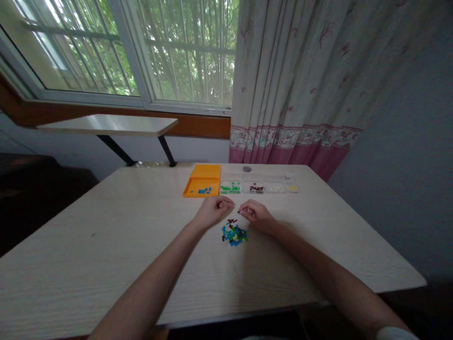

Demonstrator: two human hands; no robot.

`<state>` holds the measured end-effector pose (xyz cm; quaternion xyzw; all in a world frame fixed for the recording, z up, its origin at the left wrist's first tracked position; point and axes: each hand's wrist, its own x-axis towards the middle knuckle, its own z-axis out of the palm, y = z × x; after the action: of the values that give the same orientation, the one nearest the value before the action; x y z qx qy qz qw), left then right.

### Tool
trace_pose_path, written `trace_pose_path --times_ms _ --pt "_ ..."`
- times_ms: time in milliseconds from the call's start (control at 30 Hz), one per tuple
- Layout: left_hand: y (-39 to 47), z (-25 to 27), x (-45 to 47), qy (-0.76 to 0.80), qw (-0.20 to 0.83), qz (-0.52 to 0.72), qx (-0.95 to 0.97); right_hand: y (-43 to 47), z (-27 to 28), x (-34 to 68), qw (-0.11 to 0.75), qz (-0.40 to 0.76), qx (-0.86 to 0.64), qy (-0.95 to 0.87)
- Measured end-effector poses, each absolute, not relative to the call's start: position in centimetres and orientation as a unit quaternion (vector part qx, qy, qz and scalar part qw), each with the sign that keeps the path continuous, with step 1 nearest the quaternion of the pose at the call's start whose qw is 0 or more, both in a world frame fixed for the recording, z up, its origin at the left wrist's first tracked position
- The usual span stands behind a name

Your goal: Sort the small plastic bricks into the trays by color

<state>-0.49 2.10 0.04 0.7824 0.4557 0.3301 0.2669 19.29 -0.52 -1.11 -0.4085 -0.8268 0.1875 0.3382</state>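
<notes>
A small pile of mixed toy bricks (pixel 234 234), in blue, green, brown and pale yellow, lies on the table in front of me. Between the fingertips of my right hand (pixel 257 216) is a tiny dark brown brick (pixel 239 212), just above the pile's right side. My left hand (pixel 212 212) is curled at the pile's upper left, thumb and index finger pointing right; whatever they hold is too small to make out. A few brown bricks (pixel 231 221) lie at the pile's far edge, between the hands.
Beyond my hands stands an open orange box (pixel 187 189) with blue bricks. Right of it, clear compartments hold green bricks (pixel 230 188), brown bricks (pixel 256 188) and pale yellow pieces (pixel 292 188). A raised shelf (pixel 109 123) is at the back left, a curtain (pixel 283 94) behind.
</notes>
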Motion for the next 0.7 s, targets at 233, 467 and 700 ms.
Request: trace_pose_path --times_ms 233,467,700 --pt "0.0 0.3 1.6 0.413 0.325 0.298 0.797 -0.6 -0.9 19.4 0.38 0.161 -0.412 -0.812" --pt "0.3 0.2 1.4 0.406 0.325 0.324 0.79 -0.6 -0.8 19.3 0.394 0.15 -0.426 -0.801" --pt "0.6 -0.1 1.3 0.406 0.336 0.336 0.78 -0.7 -0.9 19.5 0.376 0.144 -0.427 -0.81"
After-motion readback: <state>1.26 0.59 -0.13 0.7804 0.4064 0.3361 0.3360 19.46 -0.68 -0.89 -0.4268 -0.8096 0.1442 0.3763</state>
